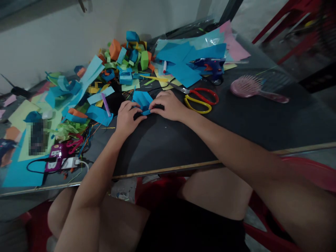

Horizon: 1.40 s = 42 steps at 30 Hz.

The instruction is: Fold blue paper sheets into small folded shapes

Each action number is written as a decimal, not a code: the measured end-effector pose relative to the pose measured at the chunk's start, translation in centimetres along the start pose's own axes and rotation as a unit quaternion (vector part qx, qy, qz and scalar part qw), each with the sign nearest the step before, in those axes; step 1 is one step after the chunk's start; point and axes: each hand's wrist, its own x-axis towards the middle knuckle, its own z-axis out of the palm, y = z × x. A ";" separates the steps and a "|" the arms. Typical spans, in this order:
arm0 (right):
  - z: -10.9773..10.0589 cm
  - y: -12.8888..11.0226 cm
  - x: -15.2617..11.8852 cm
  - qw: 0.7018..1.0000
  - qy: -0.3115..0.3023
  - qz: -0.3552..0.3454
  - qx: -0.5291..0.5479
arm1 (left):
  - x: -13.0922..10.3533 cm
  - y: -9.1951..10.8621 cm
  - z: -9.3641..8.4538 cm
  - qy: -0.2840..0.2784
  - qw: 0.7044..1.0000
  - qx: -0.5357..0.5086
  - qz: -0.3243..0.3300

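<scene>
A folded piece of blue paper (142, 100) is held between both hands over the dark table. My left hand (128, 115) grips its left side, fingertips at the lower edge. Pinching the right side between thumb and fingers is my right hand (166, 105). A narrow folded strip shows along the paper's lower edge. Just right of my right hand lie scissors (201, 98) with one red and one yellow handle loop. To the left of my left hand are a purple pen-like stick (106, 104) and a loose blue paper piece (99, 115).
Folded paper pieces (126, 56) are heaped at the back. Behind the scissors lie blue sheets (181, 59) and a blue glue gun (212, 66). A pink hairbrush (245, 86) sits at right. Paper scraps, a purple power strip (56, 155) and a cable cover the left side.
</scene>
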 end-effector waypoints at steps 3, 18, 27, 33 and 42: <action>0.2 0.1 0.0 1.000 -0.017 -0.014 0.000 | 0.0 0.1 0.1 -0.004 1.000 -0.002 0.015; 0.1 0.9 0.2 0.999 -0.009 -0.029 0.029 | -0.2 -0.9 0.3 -0.014 0.997 -0.075 -0.014; 0.2 1.2 0.3 0.998 -0.014 -0.045 0.043 | -0.1 -0.3 0.7 -0.049 0.994 -0.086 -0.037; 0.1 1.0 0.2 0.998 -0.014 -0.046 0.041 | 0.0 -0.5 0.5 -0.068 0.991 -0.106 -0.046; -0.1 0.8 0.2 0.998 -0.040 -0.045 0.018 | 0.0 -0.1 0.2 -0.091 0.991 -0.094 -0.042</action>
